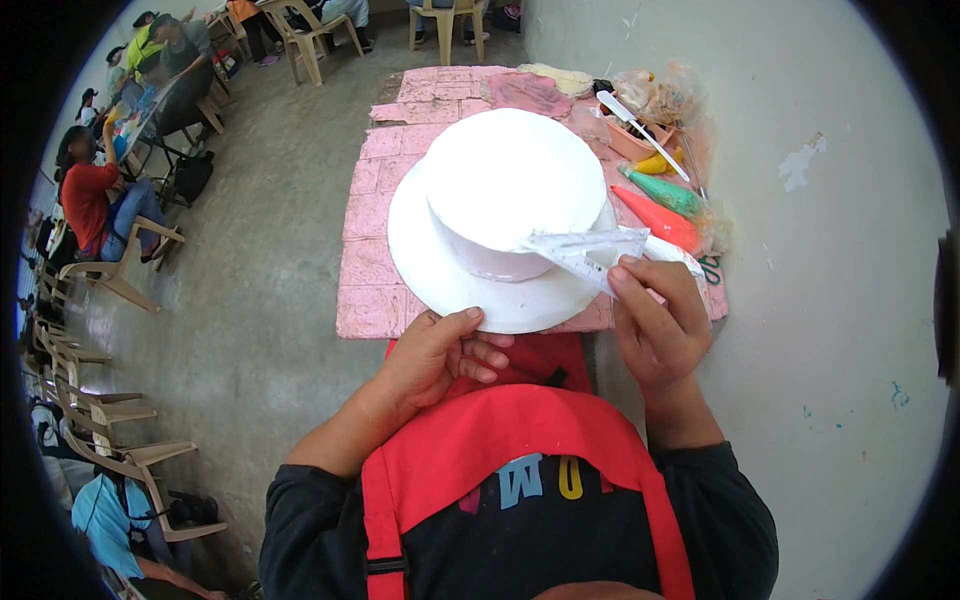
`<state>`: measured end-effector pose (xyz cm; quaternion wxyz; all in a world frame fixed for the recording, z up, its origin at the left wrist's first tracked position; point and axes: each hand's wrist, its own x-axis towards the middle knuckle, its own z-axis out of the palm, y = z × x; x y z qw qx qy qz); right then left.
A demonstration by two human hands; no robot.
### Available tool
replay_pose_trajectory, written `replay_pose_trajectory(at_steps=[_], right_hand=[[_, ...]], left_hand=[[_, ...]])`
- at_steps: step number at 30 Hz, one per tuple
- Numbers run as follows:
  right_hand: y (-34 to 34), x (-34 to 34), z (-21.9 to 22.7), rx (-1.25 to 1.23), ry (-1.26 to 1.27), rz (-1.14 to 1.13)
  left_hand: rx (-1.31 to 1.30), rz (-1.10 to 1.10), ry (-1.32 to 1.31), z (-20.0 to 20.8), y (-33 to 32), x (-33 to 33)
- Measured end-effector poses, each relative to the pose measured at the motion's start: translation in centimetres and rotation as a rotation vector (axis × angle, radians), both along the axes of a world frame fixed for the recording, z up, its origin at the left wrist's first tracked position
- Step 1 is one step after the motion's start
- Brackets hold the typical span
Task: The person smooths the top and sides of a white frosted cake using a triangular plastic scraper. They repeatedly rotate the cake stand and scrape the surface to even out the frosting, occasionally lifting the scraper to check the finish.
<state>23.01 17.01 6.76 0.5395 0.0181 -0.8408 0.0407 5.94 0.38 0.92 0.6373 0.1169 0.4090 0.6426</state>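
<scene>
The right hand [660,325] pinches a clear triangular scraper [622,240] whose long axis points leftward over the near edge of the white round cake [515,180], ahead-left of that grip, while the loosely spread left hand [437,362] thumbs its white base [500,307].

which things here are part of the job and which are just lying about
Apparently in use:
- white cake-like form
- round white base, at the left hand
- clear triangular scraper, in the right hand

Seemingly lying about:
- green bag
- red bag
- white spatula
- pink cloth
</scene>
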Motion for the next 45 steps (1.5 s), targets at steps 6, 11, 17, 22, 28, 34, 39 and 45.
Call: replay_pose_trajectory(at_steps=[6,11,17,22,28,34,39,45], right_hand=[[0.4,-0.5,0.4,-0.008,-0.041,-0.021],[0.6,-0.4,0.0,0.012,-0.031,-0.009],[0.5,0.9,-0.1,-0.015,-0.036,-0.012],[1.1,1.0,0.7,-0.037,0.014,-0.105],[1.7,1.4,0.6,-0.286,0.047,-0.091],[0.5,1.9,3.0,-0.499,-0.018,-0.070],[-0.3,1.2,3.1,-0.004,-0.029,-0.147],[0.2,1.4,1.7,0.000,-0.008,-0.174]], left_hand=[[-0.002,-0.002,0.015,0.2,-0.1,0.1],[-0.007,-0.009,0.018,-0.1,-0.1,0.0],[0.004,-0.003,0.023,-0.1,-0.2,0.0],[0.003,0.003,0.016,0.0,-0.1,0.1],[-0.006,0.013,0.037,0.0,-0.2,0.2],[-0.009,0.002,0.082,0.0,-0.3,0.1],[-0.012,-0.091,0.088,0.7,0.7,0.9],[0.072,-0.154,-0.052,-1.0,0.8,0.7]])
